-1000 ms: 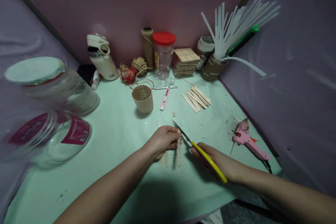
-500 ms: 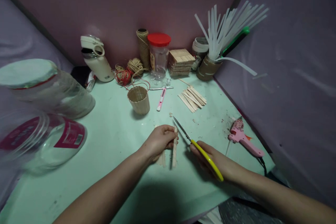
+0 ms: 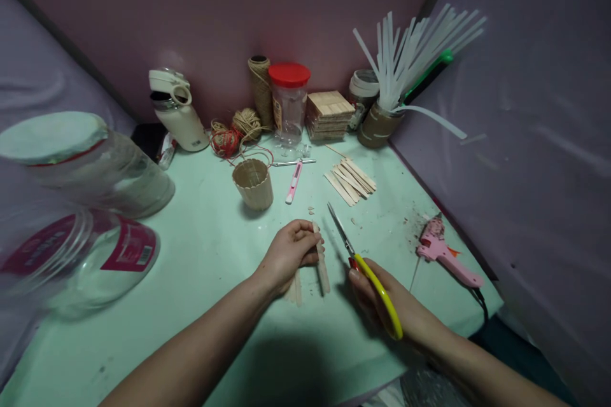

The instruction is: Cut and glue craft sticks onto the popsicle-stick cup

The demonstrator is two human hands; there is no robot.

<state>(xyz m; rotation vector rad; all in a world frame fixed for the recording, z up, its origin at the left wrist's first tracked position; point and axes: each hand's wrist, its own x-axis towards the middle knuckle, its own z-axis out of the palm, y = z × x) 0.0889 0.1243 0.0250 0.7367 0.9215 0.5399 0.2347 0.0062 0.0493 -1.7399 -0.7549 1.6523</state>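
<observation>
Between its thumb and fingers, my left hand (image 3: 291, 251) pinches a wooden popsicle stick (image 3: 322, 267), which slants down toward me. More sticks (image 3: 298, 289) lie on the table, partly hidden under that hand. My right hand (image 3: 375, 286) grips a pair of scissors (image 3: 377, 289) with yellow handles. The scissors' blades point up and away, near closed, apart from the held stick. Small cut-off wood tips (image 3: 311, 210) lie just beyond my left hand. A pile of popsicle sticks (image 3: 353, 179) sits farther back to the right.
A stick-covered cup (image 3: 252, 186) and a pink utility knife (image 3: 294, 182) stand and lie mid-table. On the right is a pink glue gun (image 3: 449, 254). Large clear jars (image 3: 128, 254) crowd the left. Twine (image 3: 245, 122), a red-lidded jar (image 3: 289, 102) and glue sticks (image 3: 391, 70) line the back.
My right hand has drawn the scissors to the right, away from the stick. The stick in my left hand has tilted, its lower end swinging right.
</observation>
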